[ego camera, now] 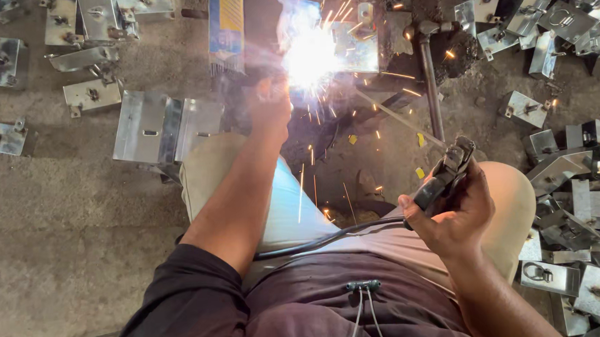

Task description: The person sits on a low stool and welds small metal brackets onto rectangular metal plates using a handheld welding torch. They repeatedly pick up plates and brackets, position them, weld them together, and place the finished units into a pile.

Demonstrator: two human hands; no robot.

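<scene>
We grip the electrode holder (446,177) closed-fisted in the right hand (455,214), rod reaching the far bracket (355,47); glare hides the left hand (272,108), so its grip is unclear.

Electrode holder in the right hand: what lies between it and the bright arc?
Head view: a thin welding rod runs from the electrode holder, gripped by the right hand, to the arc; sparks fly around it.

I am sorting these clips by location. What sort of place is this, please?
Most likely a small metal workshop. The right hand holds a welding electrode holder, sparks burst near the left hand, and many cut metal brackets lie on the bare concrete floor.
</scene>
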